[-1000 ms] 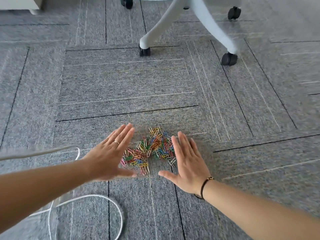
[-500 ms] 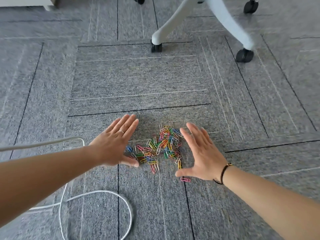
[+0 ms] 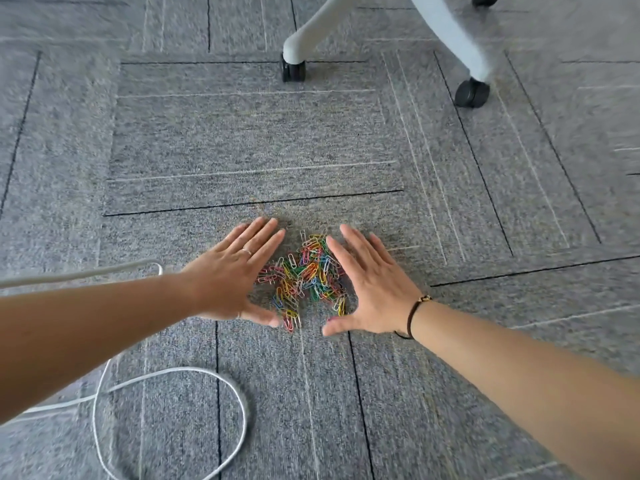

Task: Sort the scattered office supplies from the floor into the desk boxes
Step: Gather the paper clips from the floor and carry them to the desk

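Observation:
A heap of coloured paper clips (image 3: 306,273) lies on the grey carpet in the middle of the head view. My left hand (image 3: 232,275) rests flat on the carpet at the heap's left edge, fingers straight and pointing away from me, a ring on one finger. My right hand (image 3: 369,287) lies flat against the heap's right edge, fingers spread, a dark bracelet on its wrist. Both palms face inward and the clips sit bunched between them. Neither hand holds anything. No desk box is in view.
A white office chair base (image 3: 446,29) with black casters (image 3: 293,71) stands beyond the heap, at the top. A white cable (image 3: 180,370) loops over the carpet at the lower left, under my left forearm.
My hands have drawn closer together, and the clips are packed into a tighter heap. The pink clip that lay loose by my right thumb is now at the heap's edge.

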The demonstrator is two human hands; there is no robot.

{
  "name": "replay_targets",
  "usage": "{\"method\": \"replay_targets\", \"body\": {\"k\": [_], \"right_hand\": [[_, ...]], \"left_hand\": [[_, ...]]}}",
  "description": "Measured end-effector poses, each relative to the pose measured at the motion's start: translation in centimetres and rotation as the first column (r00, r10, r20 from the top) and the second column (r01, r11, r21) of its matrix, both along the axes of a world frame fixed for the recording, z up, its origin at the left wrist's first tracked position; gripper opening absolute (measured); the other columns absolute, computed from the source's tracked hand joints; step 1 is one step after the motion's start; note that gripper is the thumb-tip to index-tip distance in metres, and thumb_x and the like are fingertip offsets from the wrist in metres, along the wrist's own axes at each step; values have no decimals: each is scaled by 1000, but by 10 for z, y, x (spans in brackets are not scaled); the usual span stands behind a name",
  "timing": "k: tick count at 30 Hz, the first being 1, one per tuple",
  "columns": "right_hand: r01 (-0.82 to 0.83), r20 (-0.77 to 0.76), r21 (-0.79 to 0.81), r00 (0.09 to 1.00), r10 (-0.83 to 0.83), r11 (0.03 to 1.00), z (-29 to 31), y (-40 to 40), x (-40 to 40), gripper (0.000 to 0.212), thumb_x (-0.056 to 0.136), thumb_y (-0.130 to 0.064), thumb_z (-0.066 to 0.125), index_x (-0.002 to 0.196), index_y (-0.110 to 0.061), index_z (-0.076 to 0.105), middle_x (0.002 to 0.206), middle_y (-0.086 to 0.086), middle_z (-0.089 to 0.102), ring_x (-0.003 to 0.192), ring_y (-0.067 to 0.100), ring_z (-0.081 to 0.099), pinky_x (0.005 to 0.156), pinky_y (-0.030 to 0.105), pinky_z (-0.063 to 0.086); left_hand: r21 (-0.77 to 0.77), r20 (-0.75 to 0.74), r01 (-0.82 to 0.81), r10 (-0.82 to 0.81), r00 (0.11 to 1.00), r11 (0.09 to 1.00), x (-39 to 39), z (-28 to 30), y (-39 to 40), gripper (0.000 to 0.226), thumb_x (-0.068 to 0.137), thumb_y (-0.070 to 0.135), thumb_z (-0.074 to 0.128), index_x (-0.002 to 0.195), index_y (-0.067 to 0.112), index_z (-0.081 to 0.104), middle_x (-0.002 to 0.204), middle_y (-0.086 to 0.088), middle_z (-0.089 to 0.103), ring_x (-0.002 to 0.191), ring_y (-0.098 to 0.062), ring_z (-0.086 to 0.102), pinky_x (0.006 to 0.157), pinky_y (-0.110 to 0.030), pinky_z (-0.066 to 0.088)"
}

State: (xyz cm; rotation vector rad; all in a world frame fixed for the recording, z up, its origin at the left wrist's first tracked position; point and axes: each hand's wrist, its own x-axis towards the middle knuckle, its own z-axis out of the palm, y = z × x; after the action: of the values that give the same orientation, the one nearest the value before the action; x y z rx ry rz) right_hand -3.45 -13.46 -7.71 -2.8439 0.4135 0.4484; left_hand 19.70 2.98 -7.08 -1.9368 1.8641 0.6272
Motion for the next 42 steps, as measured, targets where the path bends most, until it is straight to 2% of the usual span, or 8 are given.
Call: {"method": "replay_targets", "body": {"k": [6, 10, 14, 16, 19, 24, 34, 42], "right_hand": [[25, 42, 24, 999, -26, 999, -4, -1, 43, 124, 67, -99, 37, 154, -35, -22, 165, 11, -22, 152, 27, -20, 125, 48, -5], [-93, 51, 40, 995, 91, 995, -11, 12, 36, 102, 72, -95, 29, 156, -46, -1, 166, 6, -17, 152, 28, -20, 122, 49, -11], [-53, 178, 90, 983, 36, 995, -15, 19, 36, 72, 89, -75, 34, 152, -39, 32, 167, 4, 16, 154, 29, 10, 124, 48, 7], [-58, 286, 59, 957, 39, 997, -19, 21, 31, 59, 94, -63, 43, 143, -29, 48, 156, 5, 39, 144, 31, 34, 120, 47, 25], [-85, 399, -31, 913, 90, 996, -25, 20, 26, 41, 94, -50, 56, 123, -21, 59, 129, 6, 56, 120, 30, 55, 105, 48, 47], [-167, 404, -156, 889, 217, 974, -19, 9, 36, 31, 90, -41, 61, 104, -14, 60, 99, 4, 60, 82, 18, 60, 74, 32, 57], [142, 424, 280, 869, -255, 949, 25, 8, 53, 55, 97, -64, 34, 72, -17, 48, 59, -8, 45, 51, 15, 45, 47, 35, 36], [409, 118, 769, 665, -737, 491, 50, 16, 67, 50, 101, -44, 51, 72, -4, 51, 48, -10, 35, 43, 11, 31, 47, 28, 26]], "left_hand": [[-1, -55, -128, 128, 990, 992, 12, 9, 14, 130, 68, 97, 27, 139, 22, -51, 154, -1, -49, 144, -20, -40, 123, -40, -14], [-127, -281, -400, 354, 892, 907, 10, 21, 13, 90, 91, 74, 31, 160, 30, -7, 168, 10, -4, 155, -14, 5, 124, -41, 16], [-185, -559, -677, 490, 669, 713, 5, 32, 0, 51, 101, 49, 45, 144, 21, 48, 127, -2, 66, 79, -11, 70, 73, -25, 58], [-136, -702, -798, 511, 496, 587, 3, 36, -6, 38, 102, 41, 49, 121, 11, 64, 88, -6, 70, 47, -7, 55, 50, -24, 51], [153, -866, -928, 499, 40, 339, 3, 39, -14, 36, 101, 37, 52, 102, 5, 68, 94, -16, 74, 81, -33, 70, 82, -47, 59], [766, -621, -626, 427, -658, 149, -5, 49, -20, 56, 105, 51, 38, 121, 1, 60, 107, -23, 72, 94, -34, 70, 92, -45, 55], [849, -520, -499, 440, -732, 172, -12, 58, -22, 70, 105, 57, 29, 132, -1, 57, 124, -25, 69, 118, -38, 66, 105, -46, 50], [846, -520, -503, 482, -705, 178, -26, 60, -29, 71, 104, 55, 31, 132, -4, 59, 123, -24, 70, 119, -36, 66, 108, -45, 48]]}}
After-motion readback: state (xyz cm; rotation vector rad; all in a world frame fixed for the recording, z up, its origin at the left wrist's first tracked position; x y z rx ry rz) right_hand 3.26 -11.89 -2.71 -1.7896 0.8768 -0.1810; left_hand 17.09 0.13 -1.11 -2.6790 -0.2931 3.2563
